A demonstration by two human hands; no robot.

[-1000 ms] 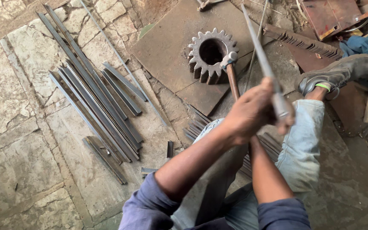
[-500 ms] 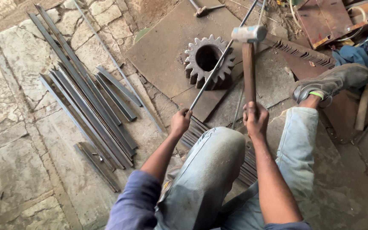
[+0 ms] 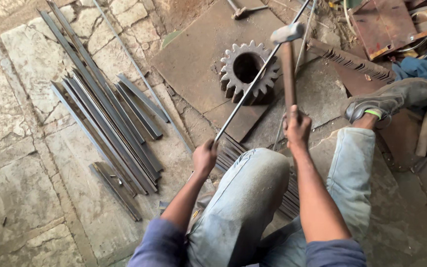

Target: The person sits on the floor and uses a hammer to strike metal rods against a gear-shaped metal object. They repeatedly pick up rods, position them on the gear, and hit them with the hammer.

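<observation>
**A:** I'm watching through the head camera. What's in the hands?

**B:** The left hand point(image 3: 204, 157) is wrapped tight round the near end of a thin metal rod point(image 3: 253, 84), fingers fully curled with no gap that I can see. The rod runs up and away from it and lies across the big gear wheel point(image 3: 249, 71). The right hand point(image 3: 297, 129) is closed round the wooden handle of a hammer point(image 3: 287, 59), gripping low on the shaft. The head sits just right of the gear and a little beyond it.

**A:** Is the hammer touching the rod?

**B:** I can't tell from this angle. The head overlaps the rod's line, but it may well be raised above it.

**A:** If I were guiding a blow here, what would I ask for?

**B:** Keep the rod flat on the gear's rim so the teeth take the force, and keep the left hand well back from the gear, as it is. I'd bring the hammer face down square, since a glancing hit could kick the rod sideways. The low grip gives swing but less control.

**A:** Anything else around the gear?

**B:** It stands on a rusty steel plate point(image 3: 193, 59). Left of the gear lies a bundle of flat metal strips point(image 3: 109, 123) on the stone floor point(image 3: 21, 198). Right of it, the person's shoe point(image 3: 391, 99).
</observation>
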